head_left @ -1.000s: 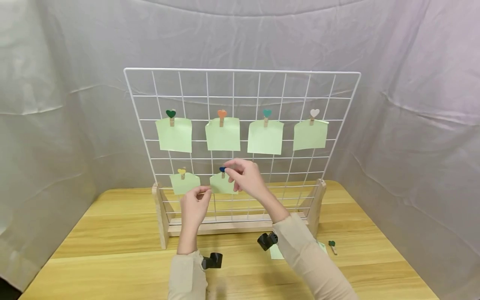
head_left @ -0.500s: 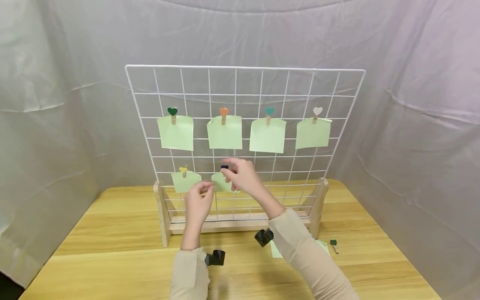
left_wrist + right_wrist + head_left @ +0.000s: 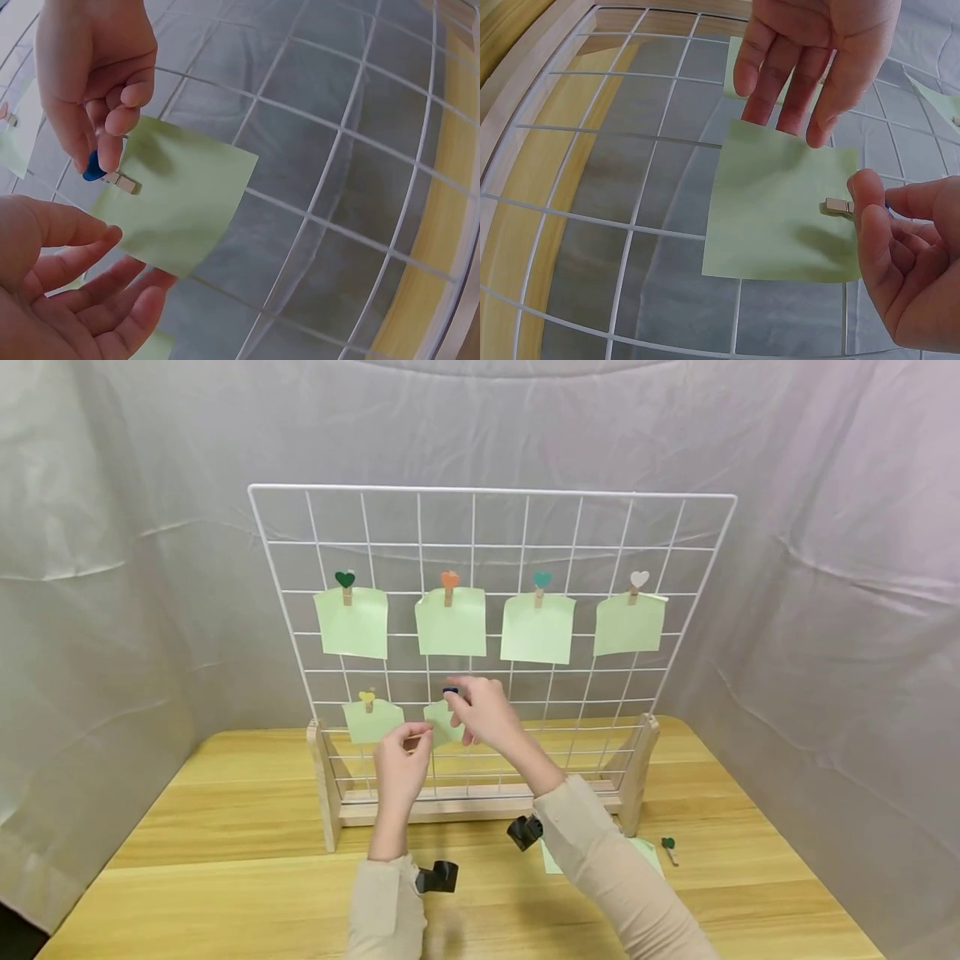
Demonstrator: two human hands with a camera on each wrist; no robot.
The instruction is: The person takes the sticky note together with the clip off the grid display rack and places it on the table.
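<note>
My right hand pinches a small wooden clothespin with a blue heart between thumb and fingers. The clothespin sits at the top edge of a pale green sticky note that lies against the white wire grid. At the note's left edge, my left hand holds the paper, thumb in front and fingertips partly behind it. To the left hangs another green note under a yellow heart clothespin. In the head view my right hand hides the right part of the blue-heart note.
Above hangs a row of green notes with heart clothespins. Wooden feet hold the grid upright on the wooden table. A loose green-heart clothespin and green paper lie at right, partly under my sleeve.
My left hand has shifted slightly right, closer over the note's edge. My right hand stays at the blue clothespin, whose heart now looks flatter. The head view has tilted a little.
</note>
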